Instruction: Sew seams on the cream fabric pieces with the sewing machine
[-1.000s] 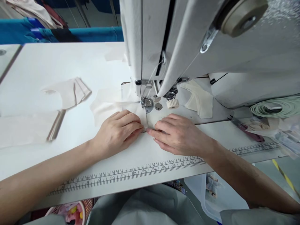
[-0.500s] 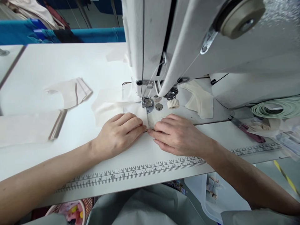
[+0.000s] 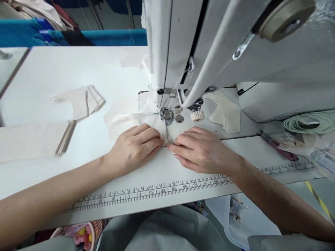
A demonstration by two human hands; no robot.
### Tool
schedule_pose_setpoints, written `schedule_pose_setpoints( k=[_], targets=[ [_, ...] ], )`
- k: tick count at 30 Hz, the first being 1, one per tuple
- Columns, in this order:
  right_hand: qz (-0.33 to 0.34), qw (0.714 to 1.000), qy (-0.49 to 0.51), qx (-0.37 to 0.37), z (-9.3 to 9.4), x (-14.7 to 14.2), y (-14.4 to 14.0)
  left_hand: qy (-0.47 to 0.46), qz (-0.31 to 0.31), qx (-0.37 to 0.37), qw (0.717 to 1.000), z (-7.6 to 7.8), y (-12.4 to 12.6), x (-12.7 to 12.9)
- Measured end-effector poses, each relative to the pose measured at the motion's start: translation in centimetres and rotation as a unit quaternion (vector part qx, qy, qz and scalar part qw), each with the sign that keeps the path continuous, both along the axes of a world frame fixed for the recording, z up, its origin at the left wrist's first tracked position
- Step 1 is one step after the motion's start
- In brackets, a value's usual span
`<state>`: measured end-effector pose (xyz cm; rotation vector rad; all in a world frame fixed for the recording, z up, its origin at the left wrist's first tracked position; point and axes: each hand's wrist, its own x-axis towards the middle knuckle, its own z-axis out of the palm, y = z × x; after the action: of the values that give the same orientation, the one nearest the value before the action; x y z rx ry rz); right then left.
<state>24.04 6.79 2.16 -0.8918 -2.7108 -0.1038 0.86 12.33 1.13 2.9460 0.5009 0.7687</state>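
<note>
A white sewing machine fills the upper right, its presser foot down on a pale cream fabric piece. My left hand lies flat on that fabric just left of the seam line, fingers together. My right hand presses the fabric's edge from the right, its fingertips nearly touching the left hand's below the presser foot. Both hands hold the cloth down against the white table.
Folded cream pieces and a long strip lie on the left. More cut pieces sit under the machine arm. Green tape coil is at right. A ruler scale runs along the table's front edge. A pink basket is below.
The view has shifted slightly to the left, so everything sits a little further right. Both hands stay on the fabric in nearly the same pose.
</note>
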Motion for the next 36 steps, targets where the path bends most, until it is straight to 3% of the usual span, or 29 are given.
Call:
schedule_pose_setpoints(
  k=[9, 19, 36],
  targets=[
    [-0.005, 1.000, -0.012, 0.007, 0.11, -0.05, 0.11, -0.015, -0.004, -0.018, 1.000, -0.20, 0.05, 0.02],
    [-0.002, 1.000, -0.009, -0.009, 0.13, -0.22, -0.01, 0.011, -0.018, 0.114, 0.993, 0.01, -0.27, -0.19],
    [0.002, 1.000, -0.001, -0.018, -0.09, -0.17, 0.08, 0.016, -0.017, 0.123, 0.992, 0.06, -0.43, -0.03]
  ],
)
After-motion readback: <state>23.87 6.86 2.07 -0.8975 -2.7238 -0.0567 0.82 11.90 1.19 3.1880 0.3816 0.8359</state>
